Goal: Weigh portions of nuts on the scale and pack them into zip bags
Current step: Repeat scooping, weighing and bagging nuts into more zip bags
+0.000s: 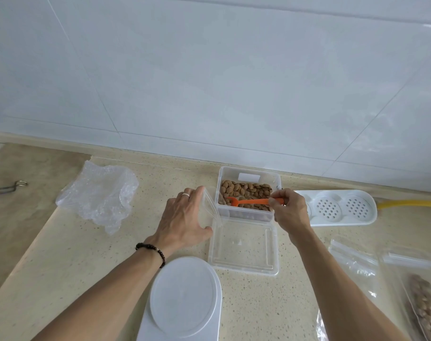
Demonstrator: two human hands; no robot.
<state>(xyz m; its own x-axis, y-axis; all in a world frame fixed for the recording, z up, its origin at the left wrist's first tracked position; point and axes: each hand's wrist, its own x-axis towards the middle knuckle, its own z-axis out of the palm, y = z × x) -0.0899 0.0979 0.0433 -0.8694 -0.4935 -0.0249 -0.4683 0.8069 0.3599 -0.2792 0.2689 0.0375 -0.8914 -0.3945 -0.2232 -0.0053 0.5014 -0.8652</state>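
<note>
Both my forearms reach forward. My left hand (182, 217) is spread, thumb and fingers curved around something clear. My right hand (289, 209) is bent at the wrist, fingertips pinching a thin handle.

1. There is one view only, from a wide-angle camera worn on the person's head.
2. It looks forward and down over the beige countertop (86, 254), towards the tiled wall (209, 70) that fills the upper half.
3. It sits close: both forearms reach in from the bottom edge, and the white scale (184, 299) is cut off there.
4. Straight lines bow near the edges.
</note>
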